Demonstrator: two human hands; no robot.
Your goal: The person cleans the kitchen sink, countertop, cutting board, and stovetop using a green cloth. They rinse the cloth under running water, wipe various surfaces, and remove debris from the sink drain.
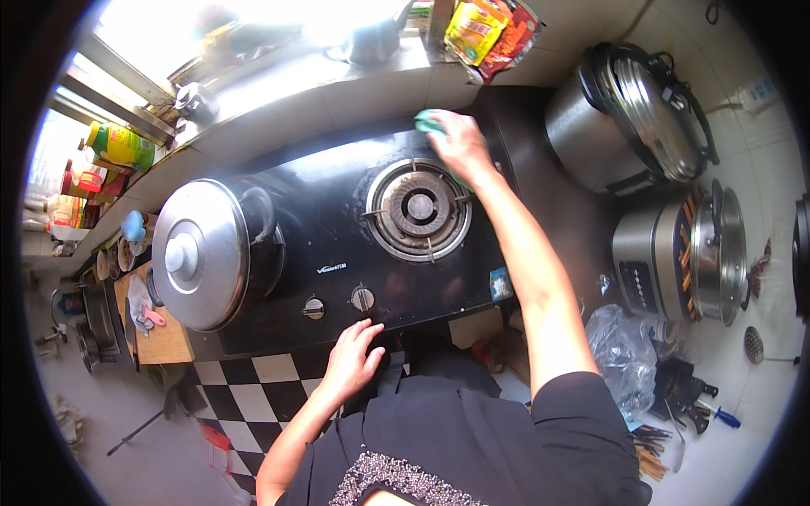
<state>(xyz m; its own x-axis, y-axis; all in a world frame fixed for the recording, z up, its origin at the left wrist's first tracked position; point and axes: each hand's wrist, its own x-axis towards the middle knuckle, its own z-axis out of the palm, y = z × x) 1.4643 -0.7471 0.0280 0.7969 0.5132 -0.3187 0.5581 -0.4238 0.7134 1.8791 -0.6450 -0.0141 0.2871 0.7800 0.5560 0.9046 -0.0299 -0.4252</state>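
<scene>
My right hand (460,144) reaches to the far right part of a black gas cooktop (316,218) and presses a green cloth (430,120) near its back edge. Just below that hand lies the right burner (420,207), bare, with a metal ring and pan supports around it. My left hand (355,355) is at the front edge of the cooktop with nothing in it, its fingers slightly apart. Two control knobs (362,298) sit just beyond it. A large lidded pot (201,253) stands on the left side and hides the burner there.
A pressure cooker (595,123) stands on the counter at the right, with an appliance carrying a metal pot (721,253) nearer me. Left of the cooktop is a wooden cutting board (171,341) with a rag. A kettle (373,41) and food packets (490,35) are on the sill.
</scene>
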